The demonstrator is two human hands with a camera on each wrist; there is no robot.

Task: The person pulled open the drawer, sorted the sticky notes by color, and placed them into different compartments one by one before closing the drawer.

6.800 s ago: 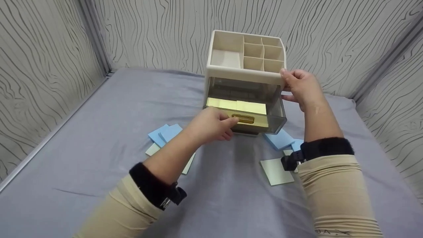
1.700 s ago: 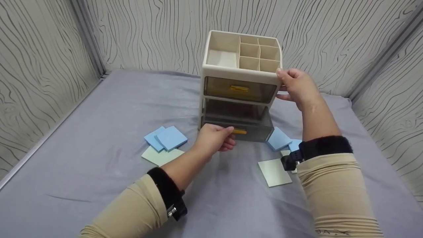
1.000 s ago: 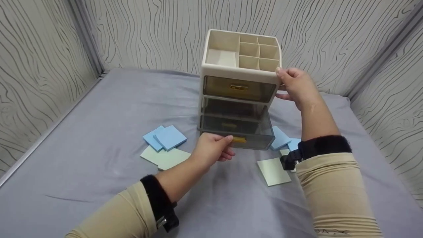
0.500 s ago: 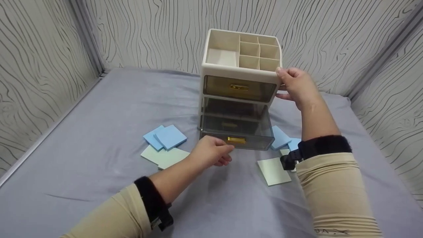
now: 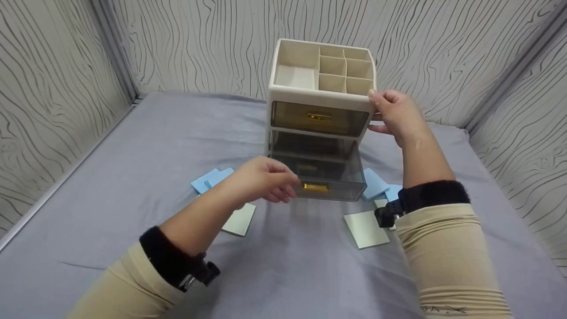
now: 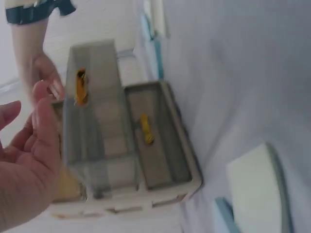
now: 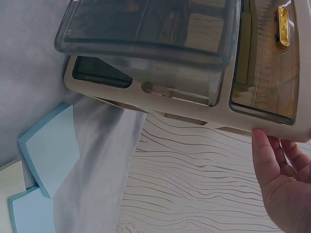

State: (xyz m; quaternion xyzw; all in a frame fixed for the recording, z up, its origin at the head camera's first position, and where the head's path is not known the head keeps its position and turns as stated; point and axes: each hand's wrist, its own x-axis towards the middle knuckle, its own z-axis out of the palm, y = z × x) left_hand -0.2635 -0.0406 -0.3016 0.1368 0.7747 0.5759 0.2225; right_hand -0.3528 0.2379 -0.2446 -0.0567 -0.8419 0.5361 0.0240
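Observation:
A cream desk organizer (image 5: 319, 96) with smoky clear drawers stands upright on the grey cloth. Its middle drawer (image 5: 343, 191) is pulled out, and no contents show inside. The top drawer (image 5: 285, 116) is closed; yellow sticky notes (image 7: 247, 43) show through it in the right wrist view. My left hand (image 5: 261, 179), fingers loosely bent and holding nothing, hovers just left of the middle drawer's gold handle (image 5: 315, 188). My right hand (image 5: 396, 114) grips the organizer's upper right front edge, thumb on the front, the other fingers along the side.
Blue sticky note pads (image 5: 204, 180) and a pale green pad (image 5: 240, 220) lie left of the organizer, partly hidden by the left arm. More blue pads (image 5: 374, 184) and pale green ones (image 5: 366, 229) lie to the right. Patterned wall panels (image 5: 203, 48) enclose the table.
The top drawer, pulled out at first, has been closed. My left hand drew out the middle drawer, let go of its handle and moved up and left. The right hand kept its grip.

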